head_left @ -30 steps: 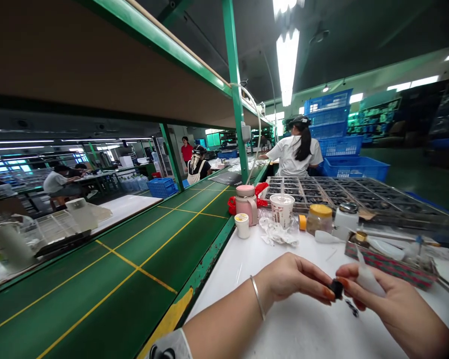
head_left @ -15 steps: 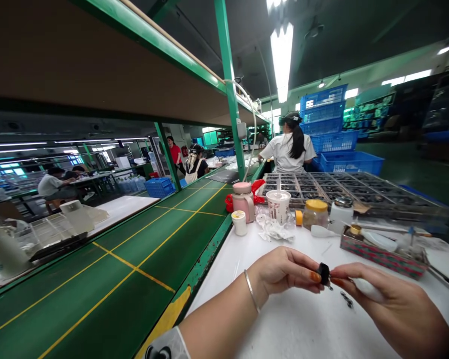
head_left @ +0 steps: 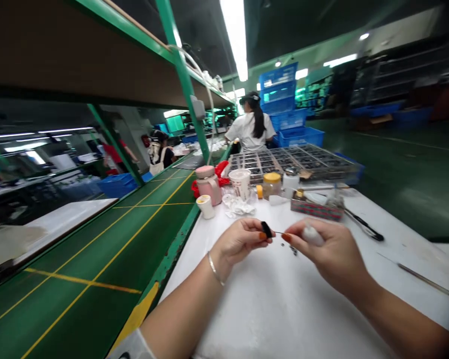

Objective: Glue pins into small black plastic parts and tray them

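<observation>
My left hand (head_left: 243,239) pinches a small black part (head_left: 266,230) between thumb and fingertips above the white table. My right hand (head_left: 325,249) is closed around a small white bottle (head_left: 313,235), mostly covered by the fingers. A thin dark needle-like tip (head_left: 279,232) runs from the right fingertips towards the black part; whether it touches is too small to tell. Several tiny dark pieces (head_left: 294,251) lie on the tabletop just below, between the hands.
Beyond the hands stand a pink bottle (head_left: 208,185), paper cup (head_left: 240,183), yellow-lidded jar (head_left: 272,185) and patterned box (head_left: 316,208). Compartment trays (head_left: 292,158) lie behind. A green conveyor belt (head_left: 108,254) runs left. A thin pointed tool (head_left: 428,281) lies right. A co-worker (head_left: 251,124) sits ahead.
The view has swung right, so the table and both hands appear farther left. My right fingertips have drawn back from the black part, and the thin dark tip now shows between them.
</observation>
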Action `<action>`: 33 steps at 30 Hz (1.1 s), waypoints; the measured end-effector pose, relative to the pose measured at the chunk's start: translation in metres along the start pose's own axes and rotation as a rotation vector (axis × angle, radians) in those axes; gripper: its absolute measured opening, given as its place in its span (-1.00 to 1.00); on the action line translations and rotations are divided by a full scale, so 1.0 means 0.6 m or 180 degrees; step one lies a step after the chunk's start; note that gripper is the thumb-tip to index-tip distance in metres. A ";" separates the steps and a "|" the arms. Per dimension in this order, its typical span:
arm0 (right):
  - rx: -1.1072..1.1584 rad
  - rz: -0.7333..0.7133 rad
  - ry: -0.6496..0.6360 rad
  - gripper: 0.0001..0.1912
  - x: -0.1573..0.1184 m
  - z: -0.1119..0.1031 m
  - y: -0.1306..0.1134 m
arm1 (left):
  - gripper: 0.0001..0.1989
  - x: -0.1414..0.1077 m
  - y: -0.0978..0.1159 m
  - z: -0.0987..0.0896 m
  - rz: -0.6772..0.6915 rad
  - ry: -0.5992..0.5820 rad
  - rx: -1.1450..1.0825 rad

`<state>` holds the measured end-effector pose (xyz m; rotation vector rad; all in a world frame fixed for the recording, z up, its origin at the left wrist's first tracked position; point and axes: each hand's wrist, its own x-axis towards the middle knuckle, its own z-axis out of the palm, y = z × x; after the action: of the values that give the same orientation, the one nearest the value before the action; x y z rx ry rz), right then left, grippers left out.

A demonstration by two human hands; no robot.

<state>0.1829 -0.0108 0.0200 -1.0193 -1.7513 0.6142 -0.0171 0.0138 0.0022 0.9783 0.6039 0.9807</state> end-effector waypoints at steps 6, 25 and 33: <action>0.0176 -0.0312 0.0035 -0.91 -0.008 0.005 -0.006 | -0.80 0.005 0.000 -0.004 -0.0128 -0.0086 0.0021; -0.0682 -0.0798 0.0094 -0.91 -0.007 0.019 0.010 | -0.80 0.006 -0.009 0.004 -0.0063 0.0296 0.0542; -0.0491 -0.0609 -0.0114 -0.89 -0.001 0.016 0.014 | -0.75 0.007 -0.007 0.006 -0.0123 0.0318 0.0579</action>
<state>0.1770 -0.0062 0.0092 -0.9352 -1.9245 0.3837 -0.0109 0.0153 -0.0001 1.0784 0.8036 0.9564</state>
